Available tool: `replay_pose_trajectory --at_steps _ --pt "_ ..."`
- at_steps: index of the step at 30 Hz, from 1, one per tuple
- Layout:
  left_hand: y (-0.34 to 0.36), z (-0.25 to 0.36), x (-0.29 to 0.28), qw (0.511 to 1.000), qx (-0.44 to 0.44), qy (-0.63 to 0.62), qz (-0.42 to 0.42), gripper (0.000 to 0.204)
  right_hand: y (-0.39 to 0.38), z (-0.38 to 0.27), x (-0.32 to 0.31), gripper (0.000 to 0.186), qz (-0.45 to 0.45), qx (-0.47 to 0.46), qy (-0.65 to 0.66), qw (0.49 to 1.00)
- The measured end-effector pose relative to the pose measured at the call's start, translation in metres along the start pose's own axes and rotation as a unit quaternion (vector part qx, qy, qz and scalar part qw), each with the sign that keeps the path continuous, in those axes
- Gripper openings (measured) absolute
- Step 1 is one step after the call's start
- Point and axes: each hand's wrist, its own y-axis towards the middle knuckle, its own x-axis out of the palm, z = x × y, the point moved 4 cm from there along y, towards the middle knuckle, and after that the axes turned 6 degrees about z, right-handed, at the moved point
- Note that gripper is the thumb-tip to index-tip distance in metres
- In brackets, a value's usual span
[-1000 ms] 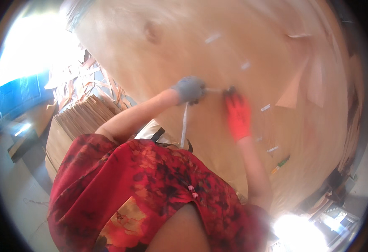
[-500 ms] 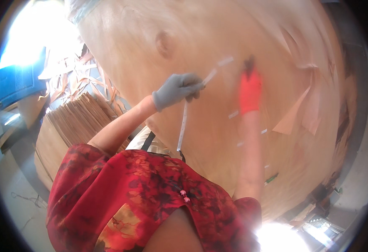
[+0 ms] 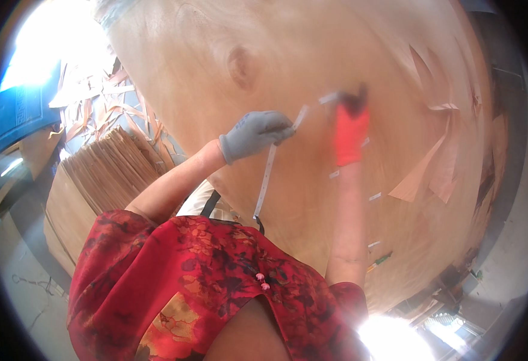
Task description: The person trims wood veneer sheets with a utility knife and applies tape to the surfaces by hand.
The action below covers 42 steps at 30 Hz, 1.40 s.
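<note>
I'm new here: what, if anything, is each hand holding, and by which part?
Left hand: a white strip, near its upper end. Right hand: too blurred to tell.

At the left stands a stack (image 3: 104,171) of thin brown sheets, its layered edges showing. Just beyond it, pale and pinkish strips (image 3: 104,108) lie in a loose tangle. Farther left is a blue panel (image 3: 23,123), with white glare (image 3: 59,30) above it. What seems to be a thin dark wire (image 3: 48,285) lies on the grey floor (image 3: 26,256). Another bright patch (image 3: 396,340) fills the lower right.
</note>
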Motion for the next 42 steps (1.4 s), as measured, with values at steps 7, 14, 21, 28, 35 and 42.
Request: replay_pose_trajectory --at_steps 7,14,21,28,35,42 --pt "0.001 0.001 -0.001 0.993 0.091 0.072 0.000 0.008 -0.002 -0.007 -0.004 0.079 0.075 -0.096 -0.133 0.984" --pt "0.008 0.023 -0.003 0.940 0.285 0.187 0.010 0.004 0.006 0.000 0.005 0.073 0.102 -0.075 -0.189 0.974" --pt "0.023 0.034 0.018 0.895 0.343 0.282 -0.037 0.009 0.001 -0.010 0.005 0.066 0.078 -0.069 -0.047 0.993" --pt "0.041 0.028 0.080 0.847 0.289 0.426 -0.131 0.020 0.003 -0.021 0.005 0.062 0.025 -0.049 -0.074 0.996" --pt "0.048 0.024 0.087 0.849 0.171 0.485 -0.123 0.037 -0.002 -0.037 0.007 0.056 0.020 -0.045 -0.108 0.993" --pt "0.051 0.006 0.088 0.865 0.173 0.462 -0.088 0.037 0.009 -0.077 -0.010 0.054 0.143 -0.175 -0.145 0.963"
